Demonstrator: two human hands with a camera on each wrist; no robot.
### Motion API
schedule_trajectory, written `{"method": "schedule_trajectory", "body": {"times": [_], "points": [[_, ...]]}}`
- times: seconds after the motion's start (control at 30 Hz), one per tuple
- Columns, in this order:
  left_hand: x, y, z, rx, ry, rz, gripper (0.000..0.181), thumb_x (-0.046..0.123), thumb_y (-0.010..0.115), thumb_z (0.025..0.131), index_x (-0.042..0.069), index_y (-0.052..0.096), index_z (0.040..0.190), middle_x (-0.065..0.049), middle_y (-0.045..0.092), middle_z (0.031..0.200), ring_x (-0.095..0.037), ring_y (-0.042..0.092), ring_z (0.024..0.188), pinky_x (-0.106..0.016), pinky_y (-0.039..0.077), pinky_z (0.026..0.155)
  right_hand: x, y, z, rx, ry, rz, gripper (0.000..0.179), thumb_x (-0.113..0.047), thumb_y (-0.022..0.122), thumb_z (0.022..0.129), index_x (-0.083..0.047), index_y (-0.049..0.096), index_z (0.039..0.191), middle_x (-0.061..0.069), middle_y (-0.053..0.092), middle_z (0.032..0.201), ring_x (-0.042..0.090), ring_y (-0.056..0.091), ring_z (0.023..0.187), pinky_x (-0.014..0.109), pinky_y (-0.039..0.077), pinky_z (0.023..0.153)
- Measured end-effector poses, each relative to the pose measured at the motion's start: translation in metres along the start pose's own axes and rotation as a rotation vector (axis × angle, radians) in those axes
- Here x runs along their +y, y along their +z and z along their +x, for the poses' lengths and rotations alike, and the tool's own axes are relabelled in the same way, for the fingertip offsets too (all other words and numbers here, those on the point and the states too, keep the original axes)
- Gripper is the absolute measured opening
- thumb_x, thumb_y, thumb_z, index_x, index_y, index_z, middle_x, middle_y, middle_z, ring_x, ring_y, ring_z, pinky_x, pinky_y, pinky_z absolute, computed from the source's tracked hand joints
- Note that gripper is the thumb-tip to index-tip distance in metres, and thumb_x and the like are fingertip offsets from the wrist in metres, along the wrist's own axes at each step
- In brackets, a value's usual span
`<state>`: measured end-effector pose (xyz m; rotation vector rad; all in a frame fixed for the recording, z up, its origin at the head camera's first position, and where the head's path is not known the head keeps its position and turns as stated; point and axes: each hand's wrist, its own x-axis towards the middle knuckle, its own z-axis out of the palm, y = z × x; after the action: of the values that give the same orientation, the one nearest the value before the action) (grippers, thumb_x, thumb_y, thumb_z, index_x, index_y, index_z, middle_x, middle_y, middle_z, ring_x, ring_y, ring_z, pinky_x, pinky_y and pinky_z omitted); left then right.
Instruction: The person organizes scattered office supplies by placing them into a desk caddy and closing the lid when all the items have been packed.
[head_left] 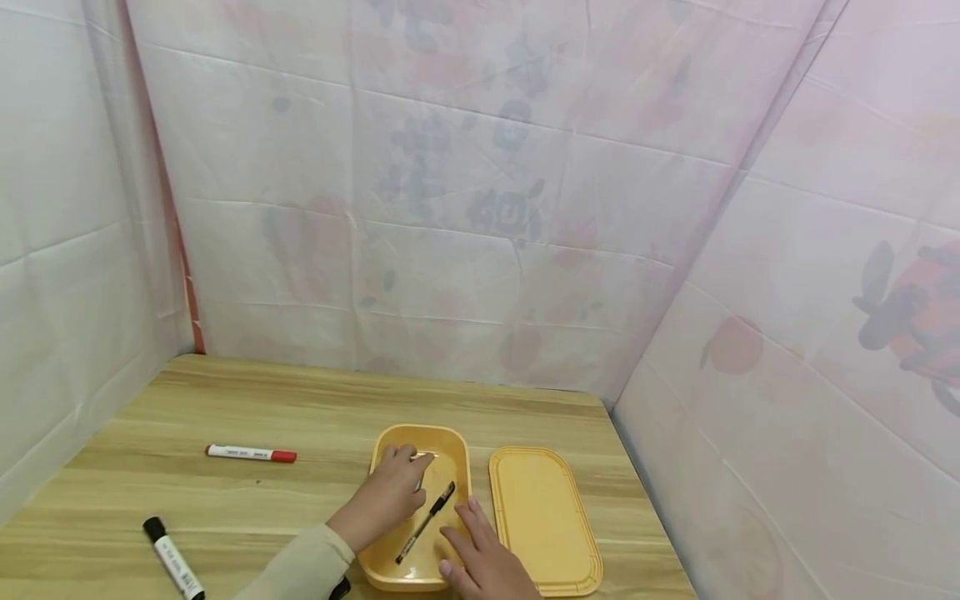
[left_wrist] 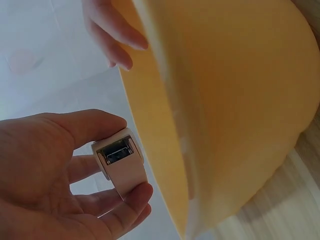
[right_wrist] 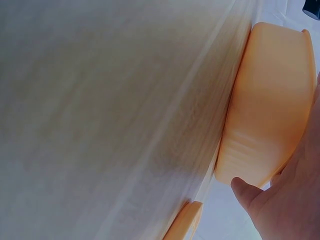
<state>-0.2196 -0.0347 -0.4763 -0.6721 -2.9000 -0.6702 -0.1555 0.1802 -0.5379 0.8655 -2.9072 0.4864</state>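
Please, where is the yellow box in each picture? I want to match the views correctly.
Head: the yellow box stands at lower centre, left of the flat yellow lid.
Left wrist: the yellow box looms large at right, cut off by the top edge.
Right wrist: the yellow box is at right, its outer wall showing.
Shared landmark: the right hand, beside or over the box in all three.

- A small curtained booth, from where I stand; in a home or an office, I can't tell.
- Pale, creased sheets (head_left: 465, 275) hang past the far edge of the tabletop (head_left: 322, 404) and along both sides.
- Faded, fruit-like prints (head_left: 735, 344) mark them.
- The tabletop is wood-grained, its far corners rounded.
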Motion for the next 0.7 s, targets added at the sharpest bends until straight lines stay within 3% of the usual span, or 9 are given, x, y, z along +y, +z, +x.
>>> {"method": "schedule_trajectory", "body": {"times": [0.3,0.7], "points": [[0.001,0.014,0.006,0.009,0.043,0.028,0.044,0.020,0.070,0.086,0.006,0.059,0.127,-0.013,0.056,0.118,-0.030,0.049,0.105,-0.042,0.050,0.080,0.000,0.000,0.001,-0.013,0.003,-0.014,0.048,-0.049,0.031,0.102,-0.025,0.051,0.138,0.005,0.029,0.155,0.027,0.017,0.145,0.048,0.043,0.100],[0.008,0.028,0.012,-0.046,0.087,0.025,0.045,0.019,0.070,0.087,0.008,0.058,0.129,-0.015,0.055,0.122,-0.028,0.049,0.104,-0.037,0.051,0.077,0.003,0.003,-0.001,-0.005,-0.026,-0.030,0.047,-0.047,0.032,0.102,-0.024,0.051,0.138,0.006,0.027,0.156,0.028,0.017,0.145,0.048,0.043,0.099]]}}
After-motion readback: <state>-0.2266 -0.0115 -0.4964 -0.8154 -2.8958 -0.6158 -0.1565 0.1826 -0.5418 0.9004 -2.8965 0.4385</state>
